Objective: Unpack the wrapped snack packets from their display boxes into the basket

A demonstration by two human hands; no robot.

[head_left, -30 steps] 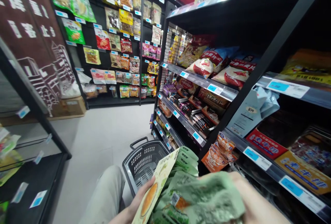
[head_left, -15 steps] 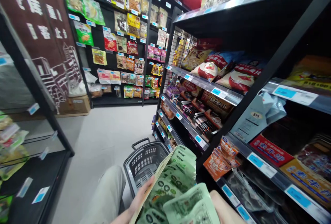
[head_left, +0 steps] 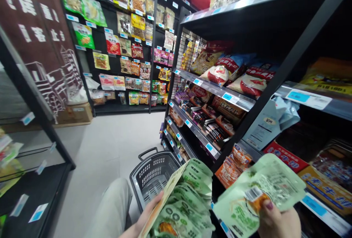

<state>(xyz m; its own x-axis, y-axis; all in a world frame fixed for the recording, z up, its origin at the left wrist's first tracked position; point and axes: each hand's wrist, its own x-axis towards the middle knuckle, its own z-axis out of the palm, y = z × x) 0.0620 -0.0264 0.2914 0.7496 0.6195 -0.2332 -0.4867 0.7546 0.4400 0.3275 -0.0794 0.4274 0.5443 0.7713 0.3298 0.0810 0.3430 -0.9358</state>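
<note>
My left hand (head_left: pixel 148 210) is wrapped round the side of an open cardboard display box (head_left: pixel 169 190) at the bottom centre. Several light green snack pouches (head_left: pixel 183 201) stand packed in it, overlapping one another. To the right, my right hand (head_left: pixel 280 223) grips a single green snack pouch (head_left: pixel 275 177), apart from the box. Its thumb lies on the front of the pouch, close to a barcode label; the fingers behind are hidden. Just beyond the box, a grey shopping basket (head_left: pixel 134 179) with its handle raised rests on the floor.
A shelf rack (head_left: pixel 228 98) with bagged and boxed food rises close on my right. Orange snack packs (head_left: pixel 229 172) hang out over a lower shelf edge. Another rack (head_left: pixel 52 179) stands at left. Hanging packets fill the back wall, beside a cardboard carton (head_left: pixel 78 112).
My right hand has come up and to the right with one green pouch, clear of the box. My left hand still holds the box. The view has shifted slightly.
</note>
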